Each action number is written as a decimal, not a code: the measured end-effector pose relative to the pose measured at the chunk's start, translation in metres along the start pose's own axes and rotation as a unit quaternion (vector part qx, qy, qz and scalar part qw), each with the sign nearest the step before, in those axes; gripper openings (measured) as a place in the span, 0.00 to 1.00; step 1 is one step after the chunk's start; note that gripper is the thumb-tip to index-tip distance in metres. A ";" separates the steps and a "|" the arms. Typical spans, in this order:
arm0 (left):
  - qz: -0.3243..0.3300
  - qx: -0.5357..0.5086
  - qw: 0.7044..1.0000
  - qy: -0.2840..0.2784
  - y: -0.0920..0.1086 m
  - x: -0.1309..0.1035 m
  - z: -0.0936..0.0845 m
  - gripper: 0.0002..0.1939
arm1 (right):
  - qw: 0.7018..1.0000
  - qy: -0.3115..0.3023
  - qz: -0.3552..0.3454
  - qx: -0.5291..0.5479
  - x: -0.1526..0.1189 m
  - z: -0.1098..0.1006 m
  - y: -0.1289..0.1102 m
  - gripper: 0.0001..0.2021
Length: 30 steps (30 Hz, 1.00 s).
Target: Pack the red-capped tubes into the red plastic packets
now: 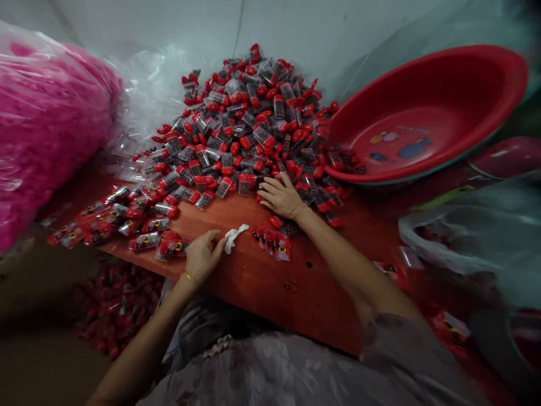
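Observation:
My right hand [281, 197] lies on the near edge of a big pile of small clear containers with red caps and dark contents [253, 135], its fingers spread. My left hand [204, 254] is closed at the table's front edge, thumb and fingers drawn together; what they hold, if anything, is hidden. A crumpled white scrap [235, 237], like tissue or cloth, touches or lies just beside its fingertips. Between my hands sits a small stack of red printed packets [273, 242]. Left of my left hand are filled red packets [146, 239] with clear fronts.
A large red basin [426, 113] leans tilted at the right of the pile. At the left bulges a clear bag of pink pieces [51, 124]. More red packets [122, 299] lie below the table's left edge. A translucent plastic bag [460, 237] rests at the right.

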<state>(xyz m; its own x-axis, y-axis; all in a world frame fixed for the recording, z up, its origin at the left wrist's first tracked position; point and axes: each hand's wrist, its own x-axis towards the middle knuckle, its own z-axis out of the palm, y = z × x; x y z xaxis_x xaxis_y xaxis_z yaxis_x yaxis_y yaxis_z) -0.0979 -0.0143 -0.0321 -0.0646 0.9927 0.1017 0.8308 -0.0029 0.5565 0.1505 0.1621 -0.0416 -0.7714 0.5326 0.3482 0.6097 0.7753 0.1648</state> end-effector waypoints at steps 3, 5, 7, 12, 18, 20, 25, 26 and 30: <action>0.041 0.046 0.998 -0.023 0.009 0.008 0.009 0.19 | 0.998 -0.012 0.054 0.011 -0.023 -0.008 0.011 0.17; 0.066 0.073 0.994 -0.041 0.014 0.011 0.015 0.17 | 0.994 -0.019 0.105 0.014 -0.038 -0.013 0.018 0.16; 0.080 0.091 0.991 -0.054 0.018 0.013 0.018 0.14 | 0.989 -0.022 0.146 0.013 -0.054 -0.018 0.023 0.15; 0.090 0.103 0.988 -0.072 0.020 0.013 0.016 0.17 | 0.982 -0.021 0.190 0.002 -0.089 -0.029 0.021 0.16; 0.089 0.124 0.986 -0.062 0.013 0.003 0.011 0.17 | 0.973 0.032 0.227 -0.015 -0.117 -0.044 -0.033 0.18; 0.086 0.123 0.988 -0.044 0.017 0.000 0.010 0.18 | 0.982 0.013 0.190 0.009 -0.125 -0.045 -0.053 0.16; 0.150 0.082 0.985 -0.005 0.061 -0.001 0.020 0.20 | 0.966 0.009 0.256 0.027 -0.139 -0.040 -0.081 0.16; 0.176 0.072 0.981 -0.027 0.072 0.001 0.026 0.19 | 0.962 0.015 0.272 0.027 -0.140 -0.039 -0.084 0.16; 0.265 0.079 0.956 -0.102 0.098 0.015 0.054 0.17 | 0.954 0.039 0.297 0.026 -0.144 -0.038 -0.089 0.16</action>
<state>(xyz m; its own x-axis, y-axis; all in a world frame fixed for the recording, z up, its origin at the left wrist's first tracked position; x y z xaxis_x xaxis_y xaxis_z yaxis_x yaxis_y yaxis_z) 0.0120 0.0063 -0.0203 0.4831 0.8602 0.1632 0.7917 -0.5088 0.3382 0.2145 0.0031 -0.0716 -0.2751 0.8579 0.4339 0.9237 0.3611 -0.1281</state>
